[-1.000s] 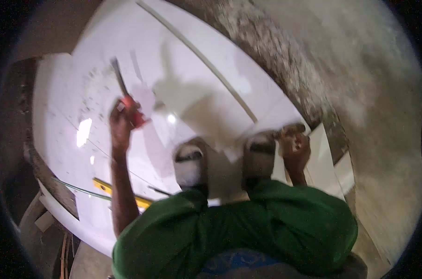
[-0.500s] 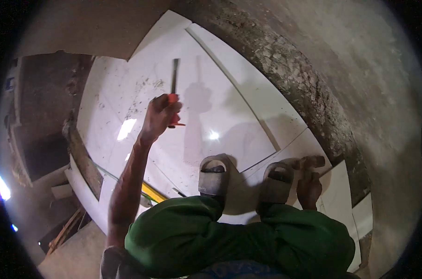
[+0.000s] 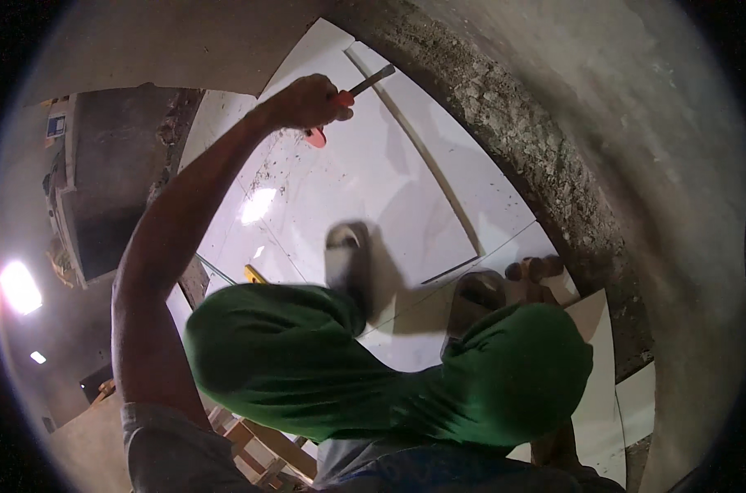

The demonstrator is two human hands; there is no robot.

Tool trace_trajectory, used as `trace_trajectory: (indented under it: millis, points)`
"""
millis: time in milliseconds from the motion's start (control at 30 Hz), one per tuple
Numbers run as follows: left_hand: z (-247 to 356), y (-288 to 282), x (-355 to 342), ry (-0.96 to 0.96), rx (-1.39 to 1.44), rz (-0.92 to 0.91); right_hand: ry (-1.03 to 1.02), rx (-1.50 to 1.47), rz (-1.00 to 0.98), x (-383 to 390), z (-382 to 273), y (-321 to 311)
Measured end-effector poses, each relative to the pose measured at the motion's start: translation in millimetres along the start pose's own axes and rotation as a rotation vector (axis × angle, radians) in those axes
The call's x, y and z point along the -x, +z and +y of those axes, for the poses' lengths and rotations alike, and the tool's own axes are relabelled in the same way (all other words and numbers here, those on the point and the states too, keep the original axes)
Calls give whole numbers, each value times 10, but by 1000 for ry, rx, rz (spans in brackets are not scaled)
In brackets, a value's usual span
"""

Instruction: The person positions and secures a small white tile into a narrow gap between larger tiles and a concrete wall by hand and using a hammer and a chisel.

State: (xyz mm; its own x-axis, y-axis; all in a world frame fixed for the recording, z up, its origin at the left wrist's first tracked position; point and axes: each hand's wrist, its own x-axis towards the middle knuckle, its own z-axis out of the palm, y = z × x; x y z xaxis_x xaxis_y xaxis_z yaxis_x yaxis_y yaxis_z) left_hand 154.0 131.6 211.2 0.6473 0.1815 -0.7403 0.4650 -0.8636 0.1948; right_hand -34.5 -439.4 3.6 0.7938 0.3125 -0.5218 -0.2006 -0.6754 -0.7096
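My left hand (image 3: 311,107) is raised over the upper part of the white tiles (image 3: 307,177), closed round a red-handled chisel (image 3: 371,80) whose flat metal blade points up and to the right. Near it, a long narrow strip (image 3: 422,156) runs across the tiles. My right hand (image 3: 535,275) is low at the right, largely behind my green-clad knee, with its fingertips spread on the tile beside my right sandal (image 3: 475,300).
A band of broken rubble (image 3: 545,156) runs along the grey wall (image 3: 669,123) at the right. My left sandal (image 3: 348,259) stands on the tiles. A yellow level (image 3: 254,274) shows behind my left knee. Loose wooden pieces (image 3: 258,444) lie at the lower edge.
My left hand has moved up and away from me with the chisel, now tilted rightward. My left sandal has shifted forward. My knees sit higher in the view, covering more of the level.
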Motion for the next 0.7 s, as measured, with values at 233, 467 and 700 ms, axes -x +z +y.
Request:
trace_trajectory:
  millis: [233,467,700]
  points:
    - [10,-284,-117,50,-72,23,-599,324,179,-781,-1045,-246]
    - [-788,-55,-533,182,222,11,-625,397,-96,-1014,-2346,-587]
    - [-985,86,-1199,312,522,-44,-495,487,-318,-1176,-2967,-690]
